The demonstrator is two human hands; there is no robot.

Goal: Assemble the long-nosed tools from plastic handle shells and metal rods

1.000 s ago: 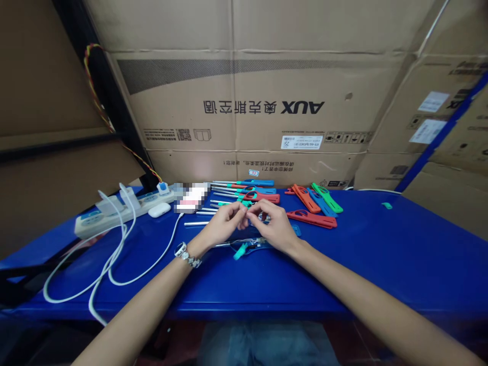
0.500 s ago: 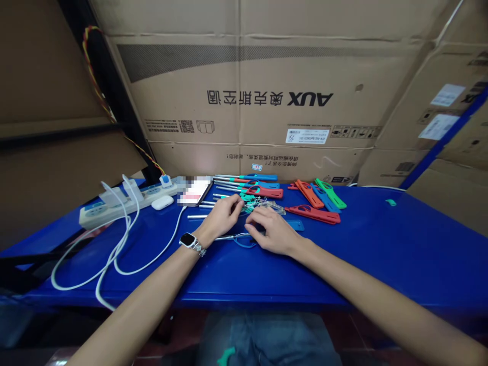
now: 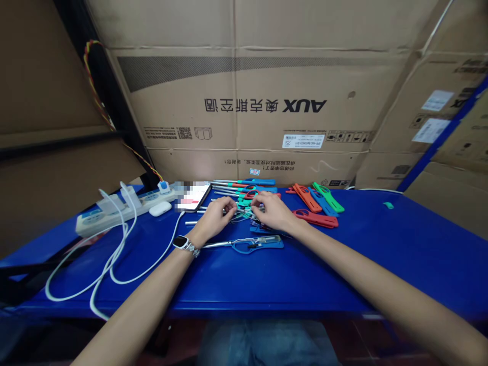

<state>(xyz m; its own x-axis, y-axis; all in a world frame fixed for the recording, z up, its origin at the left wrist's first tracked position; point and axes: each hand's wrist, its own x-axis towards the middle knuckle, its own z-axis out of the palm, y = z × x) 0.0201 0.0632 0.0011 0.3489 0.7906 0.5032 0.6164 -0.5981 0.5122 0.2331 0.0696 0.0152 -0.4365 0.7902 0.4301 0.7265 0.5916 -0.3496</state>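
My left hand (image 3: 215, 217), with a watch on its wrist, and my right hand (image 3: 271, 211) rest close together on a small heap of thin wire and teal parts (image 3: 244, 212) on the blue table (image 3: 343, 264). Both hands have their fingers curled in a pinch on these small parts; what exactly each pinches is too small to name. Just in front of the hands lies a blue lighter shell (image 3: 259, 243) with a metal tube and a wire, and nothing touches it.
Behind the hands lie several metal-tube lighters (image 3: 244, 185) and red, blue and green shells (image 3: 318, 201). A phone (image 3: 192, 196), an earbud case (image 3: 159, 208), a power strip (image 3: 114, 211) and white cables (image 3: 114, 259) are at the left. Cardboard boxes (image 3: 267, 101) wall off the back.
Both hands moved away from me onto the heap of wire and teal parts. The teal piece that lay by the blue shell is gone from there, and the shell now lies uncovered.
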